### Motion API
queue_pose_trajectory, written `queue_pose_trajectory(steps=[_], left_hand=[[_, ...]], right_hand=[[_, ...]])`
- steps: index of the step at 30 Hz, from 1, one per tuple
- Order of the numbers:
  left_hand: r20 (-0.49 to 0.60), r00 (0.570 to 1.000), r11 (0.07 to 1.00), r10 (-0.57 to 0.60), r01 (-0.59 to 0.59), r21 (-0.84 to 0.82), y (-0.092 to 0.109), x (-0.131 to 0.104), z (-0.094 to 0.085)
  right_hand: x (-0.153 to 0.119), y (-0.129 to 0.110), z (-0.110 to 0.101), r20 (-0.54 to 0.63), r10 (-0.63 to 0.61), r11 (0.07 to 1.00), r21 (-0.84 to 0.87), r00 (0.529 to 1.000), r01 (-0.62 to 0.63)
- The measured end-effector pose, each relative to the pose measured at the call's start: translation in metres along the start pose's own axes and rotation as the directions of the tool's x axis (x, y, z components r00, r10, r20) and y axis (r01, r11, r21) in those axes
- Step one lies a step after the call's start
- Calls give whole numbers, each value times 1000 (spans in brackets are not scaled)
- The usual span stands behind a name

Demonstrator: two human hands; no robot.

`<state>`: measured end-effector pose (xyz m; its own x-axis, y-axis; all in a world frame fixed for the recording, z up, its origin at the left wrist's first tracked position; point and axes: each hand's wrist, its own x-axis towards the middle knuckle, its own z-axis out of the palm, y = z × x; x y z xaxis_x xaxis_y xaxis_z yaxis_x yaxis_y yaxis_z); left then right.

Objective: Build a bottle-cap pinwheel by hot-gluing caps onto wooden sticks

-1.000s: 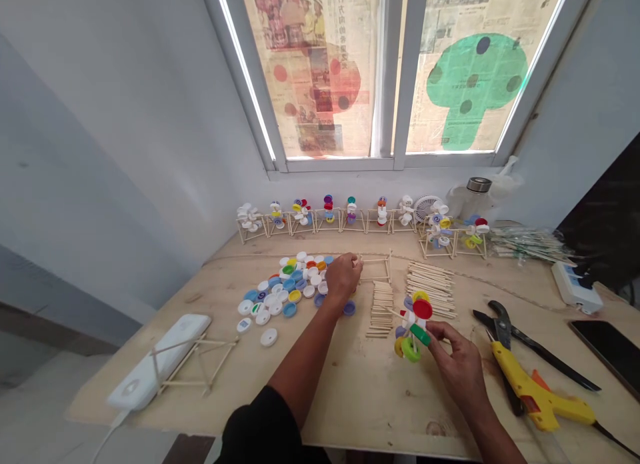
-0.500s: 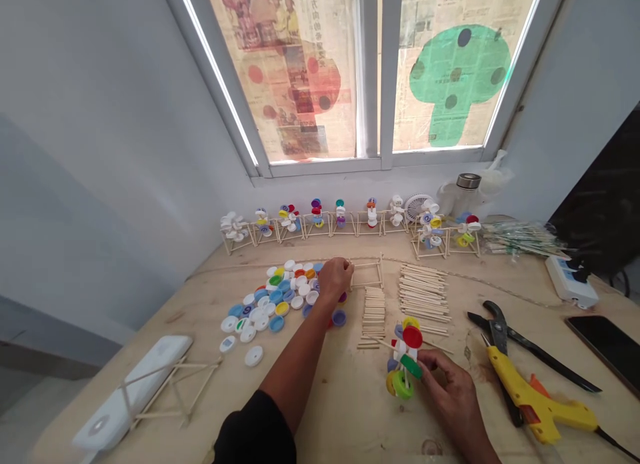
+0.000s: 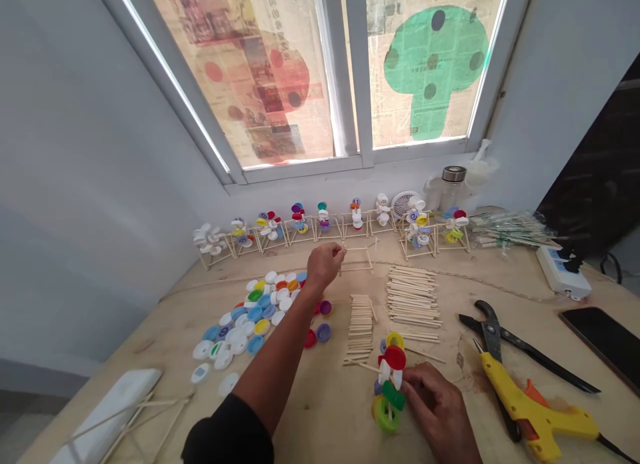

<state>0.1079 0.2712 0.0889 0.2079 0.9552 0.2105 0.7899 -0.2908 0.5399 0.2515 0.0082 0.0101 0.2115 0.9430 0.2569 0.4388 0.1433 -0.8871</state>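
- Right hand grasps bottle-cap wheel, above table.
- Left hand pinches stick frame at its left end.
- Judged light, stiff; joints (presumably glued) fragile: grip wheel by axle, frame by sticks.

Up on the left newspaper, there ran a vertical Chinese headline, "方向的" just about readable, the characters below too blurred to call! Over on the right newspaper, the fine print was too small to read. Down on the bench, a white cap bore a square mark, illegible too!
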Motion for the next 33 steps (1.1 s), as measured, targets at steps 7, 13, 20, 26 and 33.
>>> queue_pose_trajectory(steps=[7,13,20,26,33], left_hand=[[27,999,996,26,-24,-87,21,36,36],[58,998,992,-6,13,-123,22,55,61],[62,995,993,-72,78,-90,16,66,73],[88,992,993,-86,93,-74,11,69,81],[127,987,994,-97,102,-29,4,64,79]], right_hand=[[0,2,1,-1,-93,994,-59,996,93],[1,3,2,-28,-167,980,-112,986,163],[2,3,2,-44,-226,969,-115,973,220],[2,7,3,-31,-207,972,-122,978,202],[2,3,3,-14,-158,982,-107,987,156]])
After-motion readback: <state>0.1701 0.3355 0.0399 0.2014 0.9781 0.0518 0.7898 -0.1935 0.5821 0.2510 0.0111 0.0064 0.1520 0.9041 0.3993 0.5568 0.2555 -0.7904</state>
